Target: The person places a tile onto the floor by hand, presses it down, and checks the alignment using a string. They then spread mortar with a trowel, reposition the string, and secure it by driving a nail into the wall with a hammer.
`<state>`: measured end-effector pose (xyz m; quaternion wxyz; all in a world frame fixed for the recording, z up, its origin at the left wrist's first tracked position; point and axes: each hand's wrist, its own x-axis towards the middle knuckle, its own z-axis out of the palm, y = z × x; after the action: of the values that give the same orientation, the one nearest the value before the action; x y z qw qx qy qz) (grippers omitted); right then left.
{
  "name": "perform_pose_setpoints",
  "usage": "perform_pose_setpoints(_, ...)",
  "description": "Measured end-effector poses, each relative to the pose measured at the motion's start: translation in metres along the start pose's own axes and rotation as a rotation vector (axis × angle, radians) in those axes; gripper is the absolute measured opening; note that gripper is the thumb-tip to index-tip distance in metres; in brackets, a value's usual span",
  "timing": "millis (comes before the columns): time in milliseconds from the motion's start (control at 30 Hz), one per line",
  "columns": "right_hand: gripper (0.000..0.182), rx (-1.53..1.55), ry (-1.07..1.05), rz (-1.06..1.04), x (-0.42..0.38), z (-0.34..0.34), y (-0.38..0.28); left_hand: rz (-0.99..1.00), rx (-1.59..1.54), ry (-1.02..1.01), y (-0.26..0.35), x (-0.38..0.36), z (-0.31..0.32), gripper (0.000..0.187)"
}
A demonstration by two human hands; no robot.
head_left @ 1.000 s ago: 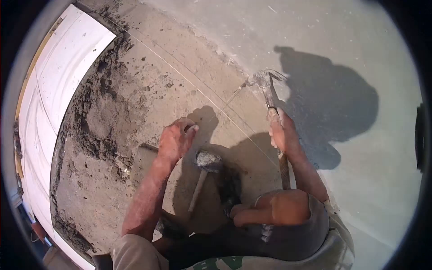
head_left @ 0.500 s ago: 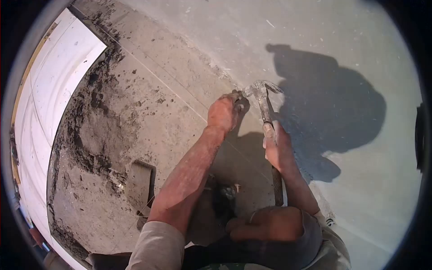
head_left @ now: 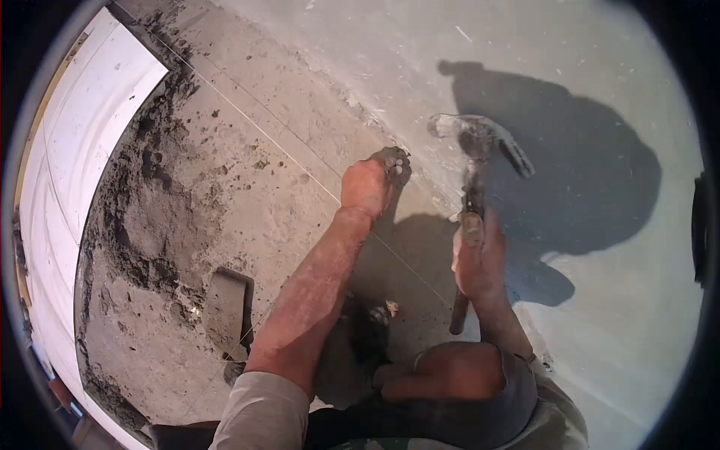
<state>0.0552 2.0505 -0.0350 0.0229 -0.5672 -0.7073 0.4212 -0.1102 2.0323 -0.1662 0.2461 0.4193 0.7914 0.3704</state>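
Observation:
My right hand [head_left: 480, 259] is wrapped around the handle of a claw hammer [head_left: 478, 146], thumb along the shaft. The hammer's mortar-stained head is up and to the right of my left hand, apart from it, its claw pointing right. My left hand [head_left: 366, 187] is closed at the strip of floor beside the smooth grey surface. Small grey, rounded bits [head_left: 398, 166] show past its fingertips; I cannot tell what it grips. A taut string [head_left: 259, 127] runs diagonally, passing behind my left wrist.
A rectangular block [head_left: 227, 304] lies left of my left forearm. Crumbled mortar [head_left: 154, 247] is heaped along a white board [head_left: 82, 135] at the left. The smooth grey surface [head_left: 630, 315] fills the right, with a dark shadow on it. My bent knee [head_left: 461, 371] is below.
The hammer head has swung away from my left hand, up and to the right, with my right hand shifting slightly right. My left hand stays nearly in place.

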Motion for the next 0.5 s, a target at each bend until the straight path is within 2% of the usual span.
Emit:
perform_pose_setpoints(67,0.032,-0.033,0.067,0.007,0.011,0.01,0.02,0.022,0.042,-0.022,-0.001,-0.001,-0.002,0.015)
perform_pose_setpoints(133,0.029,-0.419,0.186,-0.448,0.024,0.02,0.034,0.053,0.093,-0.035,0.002,0.002,-0.005,0.017)
perform_pose_setpoints(267,0.028,-0.397,0.278,-0.491,0.01,0.018,0.019,0.025,0.079,0.003,0.001,0.004,-0.005,0.023)
perform_pose_setpoints(333,0.026,-0.148,0.13,-0.221,0.002,0.009,0.002,0.024,0.213,-0.113,-0.01,0.007,0.005,0.016)
perform_pose_setpoints(433,0.028,-0.094,0.108,-0.178,-0.003,0.007,0.007,0.034,0.146,-0.05,-0.005,0.002,0.003,0.015)
perform_pose_setpoints(467,0.028,-0.095,0.11,-0.175,0.001,0.011,0.012,0.035,0.144,-0.053,-0.006,0.001,0.003,0.015)
perform_pose_setpoints(500,0.027,-0.243,0.106,-0.246,0.01,0.018,0.019,0.059,0.15,-0.052,-0.008,0.001,0.002,0.015)
